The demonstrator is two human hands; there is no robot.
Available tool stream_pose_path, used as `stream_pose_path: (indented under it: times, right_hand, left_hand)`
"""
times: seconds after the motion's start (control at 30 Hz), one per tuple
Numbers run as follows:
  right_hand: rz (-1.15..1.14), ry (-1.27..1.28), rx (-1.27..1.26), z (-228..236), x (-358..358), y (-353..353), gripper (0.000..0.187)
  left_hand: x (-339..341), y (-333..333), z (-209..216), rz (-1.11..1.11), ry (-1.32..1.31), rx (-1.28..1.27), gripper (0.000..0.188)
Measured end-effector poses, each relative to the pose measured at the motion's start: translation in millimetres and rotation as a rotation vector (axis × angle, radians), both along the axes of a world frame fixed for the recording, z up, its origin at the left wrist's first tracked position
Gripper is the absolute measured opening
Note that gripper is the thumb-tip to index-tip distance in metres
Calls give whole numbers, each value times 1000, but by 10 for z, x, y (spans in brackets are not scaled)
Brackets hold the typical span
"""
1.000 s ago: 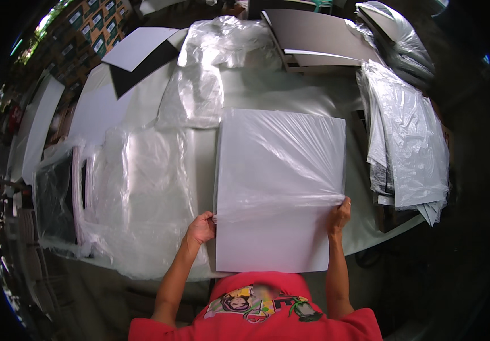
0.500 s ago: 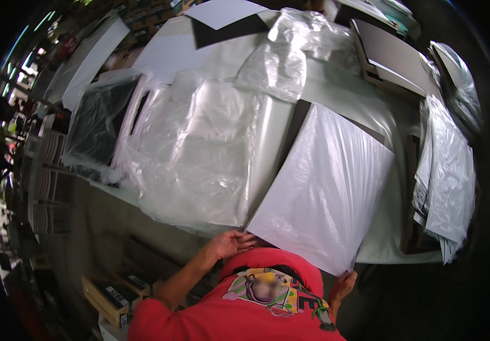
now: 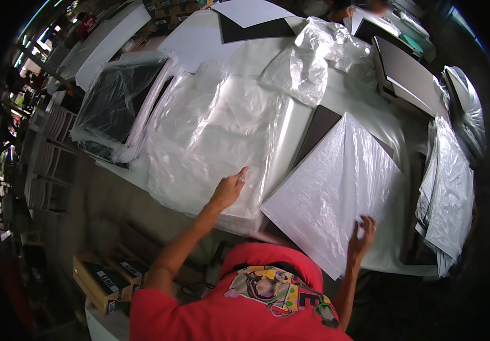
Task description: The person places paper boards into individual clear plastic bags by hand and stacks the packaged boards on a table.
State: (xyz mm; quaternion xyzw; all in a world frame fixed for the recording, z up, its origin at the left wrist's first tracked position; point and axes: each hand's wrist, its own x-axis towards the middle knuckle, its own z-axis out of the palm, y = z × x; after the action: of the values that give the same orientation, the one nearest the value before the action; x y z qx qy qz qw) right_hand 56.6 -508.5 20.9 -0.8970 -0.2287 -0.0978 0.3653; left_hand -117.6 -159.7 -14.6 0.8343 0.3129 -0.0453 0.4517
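Head view: wrapped white panel (image 3: 319, 199) lies skewed. Clear bags (image 3: 199, 136) left of it, long axis near-to-far; left hand (image 3: 229, 190) nearer, pinch uncertain. Right hand (image 3: 363, 236) over panel, fingers half-curled, apparently empty.

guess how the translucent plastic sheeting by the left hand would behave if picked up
The translucent plastic sheeting is probably floppy, given its wrinkles and rumpled edges. It looks thin, so likely light; its glossy sheen suggests it may slip.
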Motion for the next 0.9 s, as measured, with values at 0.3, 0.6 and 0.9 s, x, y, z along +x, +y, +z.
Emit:
stream_pose_path:
  times: [0.3, 0.6, 0.9]
  right_hand:
    - [976, 464, 423, 838, -67, 2205, 48]
    - [-205, -326, -109, -485, 1448, 574, 33]
    - [-667, 343, -178, -1308, 919, -1096, 56]
  left_hand:
    - [172, 609, 1514, -193, -279, -609, 39]
    - [-319, 841, 1483, -52, -32, -153, 34]
    - [374, 250, 545, -96, -70, -427, 39]
